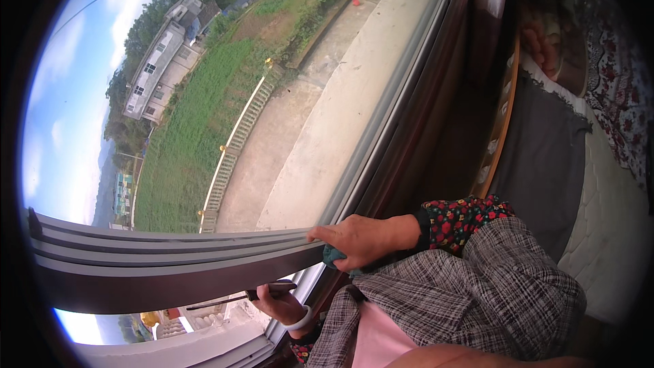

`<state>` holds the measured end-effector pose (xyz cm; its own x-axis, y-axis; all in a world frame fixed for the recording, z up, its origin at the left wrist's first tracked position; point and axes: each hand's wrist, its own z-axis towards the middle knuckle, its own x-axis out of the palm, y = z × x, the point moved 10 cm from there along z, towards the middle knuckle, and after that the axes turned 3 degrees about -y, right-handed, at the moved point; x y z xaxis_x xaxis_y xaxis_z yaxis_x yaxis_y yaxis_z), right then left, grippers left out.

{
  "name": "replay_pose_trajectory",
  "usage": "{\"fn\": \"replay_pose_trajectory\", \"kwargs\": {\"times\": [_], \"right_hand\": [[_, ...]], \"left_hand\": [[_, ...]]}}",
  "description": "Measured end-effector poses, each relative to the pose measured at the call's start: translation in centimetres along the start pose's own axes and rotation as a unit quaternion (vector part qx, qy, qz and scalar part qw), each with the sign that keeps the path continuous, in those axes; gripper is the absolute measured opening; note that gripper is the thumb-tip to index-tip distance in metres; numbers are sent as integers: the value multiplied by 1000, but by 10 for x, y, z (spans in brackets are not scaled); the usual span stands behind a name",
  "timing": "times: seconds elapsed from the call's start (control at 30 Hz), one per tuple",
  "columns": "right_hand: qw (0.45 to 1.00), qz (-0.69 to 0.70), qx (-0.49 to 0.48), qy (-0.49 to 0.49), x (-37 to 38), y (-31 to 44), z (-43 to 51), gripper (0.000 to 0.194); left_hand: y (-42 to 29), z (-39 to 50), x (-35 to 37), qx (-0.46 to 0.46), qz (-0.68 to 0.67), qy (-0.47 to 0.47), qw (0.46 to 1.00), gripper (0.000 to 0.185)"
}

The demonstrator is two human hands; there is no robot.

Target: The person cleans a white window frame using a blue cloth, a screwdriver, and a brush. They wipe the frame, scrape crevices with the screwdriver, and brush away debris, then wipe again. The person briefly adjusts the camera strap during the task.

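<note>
Bunched inside my right hand (360,240) is a dark green cloth (333,256). The index finger of that hand reaches out against the end of a grey window frame member (179,253) with long grooves. Below it, on the other side of this member, my left hand (280,305) grips a screwdriver (222,302) by its dark handle. The thin shaft points left, away from my body. A white bangle (299,318) circles my left wrist. Both cuffs are floral, under plaid sleeves.
A window sill and track (396,128) with dark red trim run diagonally beside me. Outside are a concrete terrace (327,133) and a balustrade (235,148). To the right stands a bed with a wooden edge (503,117), a grey cloth (541,163) and a pale quilted mattress (608,235).
</note>
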<state>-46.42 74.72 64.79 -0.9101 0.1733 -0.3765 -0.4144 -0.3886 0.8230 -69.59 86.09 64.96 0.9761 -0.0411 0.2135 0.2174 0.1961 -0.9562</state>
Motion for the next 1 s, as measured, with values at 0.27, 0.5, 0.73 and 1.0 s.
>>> {"fn": "replay_pose_trajectory", "kwargs": {"times": [0.27, 0.5, 0.73, 1.0], "right_hand": [[995, 73, 7, 68, 57, 14, 11, 68], [988, 95, 31, 115, 104, 14, 20, 62], [978, 135, 148, -51, 8, -21, -22, 33], [853, 300, 74, -421, -222, -4, -153, 16]], "left_hand": [[-81, -79, -80, 102, -28, 185, 977, 25], [-93, -128, -64, 8, 14, 282, 959, 21], [-59, -116, -29, -73, 128, 406, 902, 23], [-52, -110, 62, 27, 229, 519, 823, 19]]}}
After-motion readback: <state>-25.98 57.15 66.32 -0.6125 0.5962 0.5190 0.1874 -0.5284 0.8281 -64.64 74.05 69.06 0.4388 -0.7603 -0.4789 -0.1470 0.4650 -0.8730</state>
